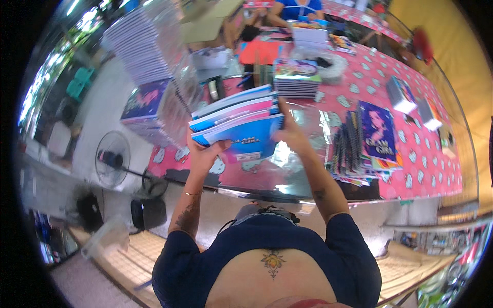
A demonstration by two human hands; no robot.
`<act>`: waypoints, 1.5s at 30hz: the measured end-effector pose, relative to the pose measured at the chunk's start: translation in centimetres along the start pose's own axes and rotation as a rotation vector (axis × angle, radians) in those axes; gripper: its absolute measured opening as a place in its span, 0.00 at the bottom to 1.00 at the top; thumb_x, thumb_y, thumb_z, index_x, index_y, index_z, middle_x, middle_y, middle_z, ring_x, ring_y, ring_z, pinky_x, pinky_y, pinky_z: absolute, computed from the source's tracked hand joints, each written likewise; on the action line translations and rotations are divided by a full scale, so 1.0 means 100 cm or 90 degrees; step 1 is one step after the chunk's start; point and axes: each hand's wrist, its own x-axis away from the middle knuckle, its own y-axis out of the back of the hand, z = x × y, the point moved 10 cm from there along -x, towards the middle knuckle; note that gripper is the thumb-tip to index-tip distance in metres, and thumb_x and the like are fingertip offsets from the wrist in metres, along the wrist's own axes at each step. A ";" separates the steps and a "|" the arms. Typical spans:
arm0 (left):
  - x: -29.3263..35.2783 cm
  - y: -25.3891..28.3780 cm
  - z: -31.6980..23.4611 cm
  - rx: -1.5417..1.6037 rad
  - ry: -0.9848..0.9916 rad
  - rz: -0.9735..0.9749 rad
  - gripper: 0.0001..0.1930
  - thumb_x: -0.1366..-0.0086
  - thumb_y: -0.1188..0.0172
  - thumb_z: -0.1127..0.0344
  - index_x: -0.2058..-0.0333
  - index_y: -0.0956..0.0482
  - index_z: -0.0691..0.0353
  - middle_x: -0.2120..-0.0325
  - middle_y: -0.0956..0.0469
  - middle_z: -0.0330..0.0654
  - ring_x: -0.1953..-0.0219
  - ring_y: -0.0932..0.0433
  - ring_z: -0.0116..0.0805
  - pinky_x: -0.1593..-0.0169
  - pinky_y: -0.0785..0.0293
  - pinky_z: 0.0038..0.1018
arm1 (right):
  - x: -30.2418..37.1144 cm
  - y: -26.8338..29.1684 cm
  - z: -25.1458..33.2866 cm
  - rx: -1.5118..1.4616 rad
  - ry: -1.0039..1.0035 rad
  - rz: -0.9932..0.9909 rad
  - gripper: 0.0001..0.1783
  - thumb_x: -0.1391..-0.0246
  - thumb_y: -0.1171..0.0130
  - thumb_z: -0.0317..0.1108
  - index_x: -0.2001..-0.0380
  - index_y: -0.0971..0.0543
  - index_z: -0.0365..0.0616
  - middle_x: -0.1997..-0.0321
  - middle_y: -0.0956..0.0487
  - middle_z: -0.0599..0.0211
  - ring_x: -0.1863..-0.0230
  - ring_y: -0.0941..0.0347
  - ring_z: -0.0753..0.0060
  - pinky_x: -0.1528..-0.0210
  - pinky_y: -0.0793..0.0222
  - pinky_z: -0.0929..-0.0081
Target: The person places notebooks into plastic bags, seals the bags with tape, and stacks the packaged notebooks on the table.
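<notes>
Several spiral notebooks [239, 136] are held upright in a loose bundle above the table, the nearest cover bright blue, with white, pink and blue ones fanned behind it. My left hand [206, 152] is closed on the bundle's left end, its thumb across the front cover. At the right end my right hand [291, 132] grips the spiral-bound side, some fingers hidden behind. Right of my hands, a purple-covered notebook [377, 128] lies on a pile of spiral notebooks [349, 146]. Beyond the bundle stands a neat notebook stack [298, 79].
A pink patterned cloth [416, 177] covers the table. Tall notebook stacks [138, 46] in clear plastic rise at the left. Smaller stacks [401, 95] stand at the right. A standing fan [113, 159] is left of the table; a person in blue [298, 9] sits across.
</notes>
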 end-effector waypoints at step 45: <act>0.016 0.114 -0.006 -0.942 -0.069 0.228 0.33 0.57 0.26 0.50 0.59 0.29 0.65 0.67 0.24 0.50 0.63 0.24 0.53 0.61 0.29 0.44 | -0.017 -0.259 0.006 -0.143 0.081 0.289 0.50 0.69 0.21 0.39 0.40 0.34 0.39 0.42 0.28 0.52 0.39 0.34 0.58 0.38 0.38 0.64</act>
